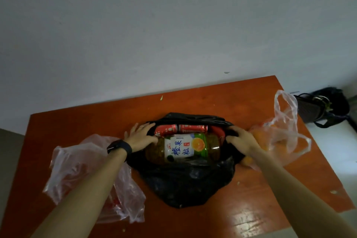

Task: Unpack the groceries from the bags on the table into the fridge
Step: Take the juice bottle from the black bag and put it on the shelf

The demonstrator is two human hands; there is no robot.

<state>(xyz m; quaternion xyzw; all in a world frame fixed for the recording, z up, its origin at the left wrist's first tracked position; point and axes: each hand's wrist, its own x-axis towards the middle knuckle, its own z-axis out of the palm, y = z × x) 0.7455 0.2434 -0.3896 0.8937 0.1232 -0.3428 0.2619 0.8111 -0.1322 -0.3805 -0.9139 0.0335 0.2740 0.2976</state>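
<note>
The left hand [141,137], fingers spread and nearly straight, rested on the rim of the crinkled black bag [189,181] at its 9 o'clock; the right hand [241,140] curled around bunched plastic at 3 o'clock, holding the mouth wide. Inside lay a cylindrical juice bottle [183,148] on its side, with two glossy red cans [167,129] at its 12 o'clock. Thin translucent bags [77,160] flanked it on the smooth orange table [212,100].

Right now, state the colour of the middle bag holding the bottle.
Black bag, head view.
</note>
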